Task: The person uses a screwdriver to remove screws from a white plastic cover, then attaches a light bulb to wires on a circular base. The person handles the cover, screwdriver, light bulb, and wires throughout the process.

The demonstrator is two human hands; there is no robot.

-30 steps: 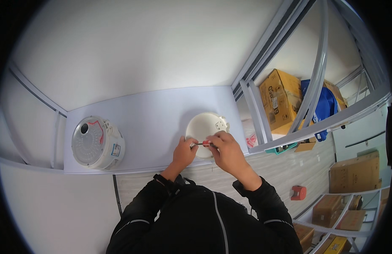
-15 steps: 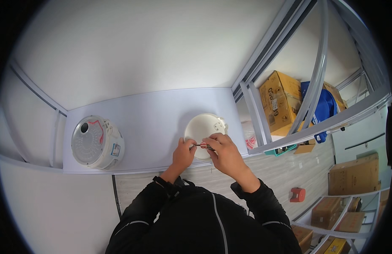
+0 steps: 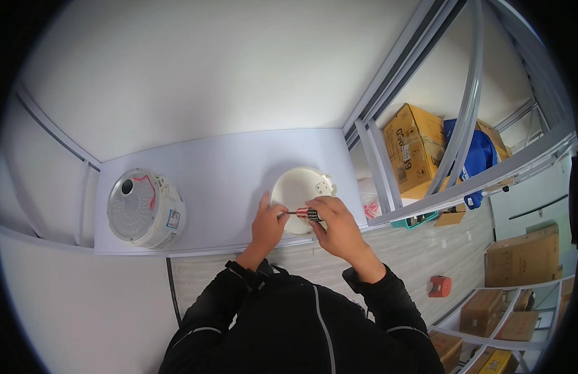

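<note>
Right hand (image 3: pixel 340 227): screwdriver (image 3: pixel 307 214) gripped by its red-and-black handle in closed fingers.
Left hand (image 3: pixel 267 227): fingers drawn together at the shaft's tip; whether anything is pinched cannot be told.
Screwdriver: held crosswise above the round white shell (image 3: pixel 293 187).
Shell: seen at the right of the surface (image 3: pixel 226 187).
White appliance (image 3: pixel 131 212): placed leftward, well apart.

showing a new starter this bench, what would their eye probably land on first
Probably the red-and-black screwdriver in the right hand, its shaft pointing at the left hand's fingertips, over a round white piece on the bench. Next, likely the bulky white appliance with a red mark on its top, at the bench's left end. Off to the right, a blue bag stands out beside a yellow-brown box.
</note>
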